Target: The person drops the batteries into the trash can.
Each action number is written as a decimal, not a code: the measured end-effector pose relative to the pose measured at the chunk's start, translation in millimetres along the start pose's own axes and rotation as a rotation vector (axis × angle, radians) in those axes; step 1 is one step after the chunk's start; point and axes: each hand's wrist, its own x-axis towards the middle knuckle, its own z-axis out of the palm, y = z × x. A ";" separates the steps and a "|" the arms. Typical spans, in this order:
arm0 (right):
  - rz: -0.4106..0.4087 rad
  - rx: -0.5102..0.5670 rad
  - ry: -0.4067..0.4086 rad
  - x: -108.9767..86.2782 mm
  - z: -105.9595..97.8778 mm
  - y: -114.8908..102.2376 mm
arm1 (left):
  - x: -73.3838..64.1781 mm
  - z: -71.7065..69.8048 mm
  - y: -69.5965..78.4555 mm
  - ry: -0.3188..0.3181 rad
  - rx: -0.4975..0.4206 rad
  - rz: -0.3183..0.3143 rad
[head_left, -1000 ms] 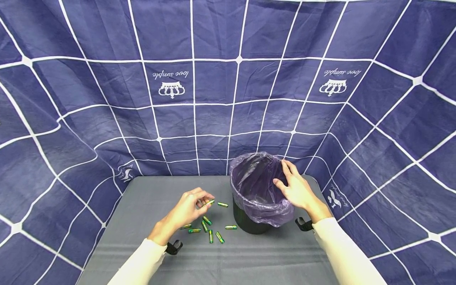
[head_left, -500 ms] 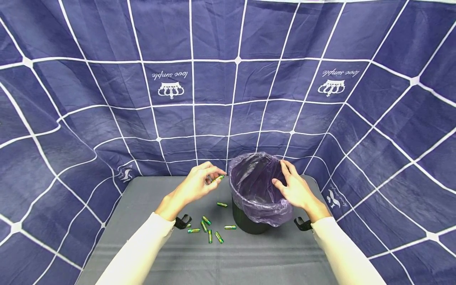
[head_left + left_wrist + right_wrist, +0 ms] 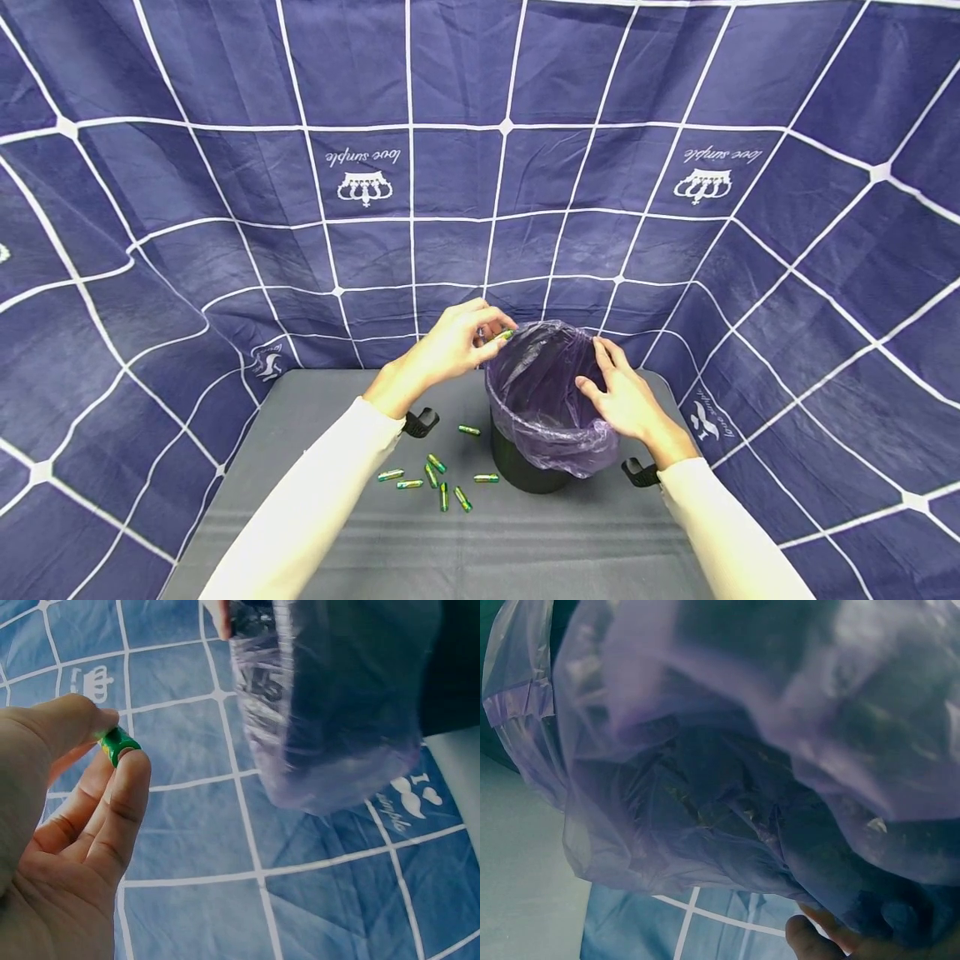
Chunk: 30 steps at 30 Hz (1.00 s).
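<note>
My left grip [image 3: 453, 343] pinches one green cylindrical battery [image 3: 120, 744] beside the purple plastic liner [image 3: 577, 452]; my spread right grip [image 3: 627, 404] touches its rim. Eight others [image 3: 444, 497] remain on the grey bench [image 3: 525, 554].

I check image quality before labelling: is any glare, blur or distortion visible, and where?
Head view: bright, with glints on the purple bag; the lines on the blue cloth bend, from lens or drape, I cannot tell which. Left wrist view: dimmer, the held battery fairly clear, the bag softer. Right wrist view: dim, the bag close and hazy, with pale highlights.
</note>
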 end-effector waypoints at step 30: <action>-0.002 0.013 0.001 0.3 -0.5 -0.4 | 28.3 16.4 6.7 -0.210 0.136 -0.099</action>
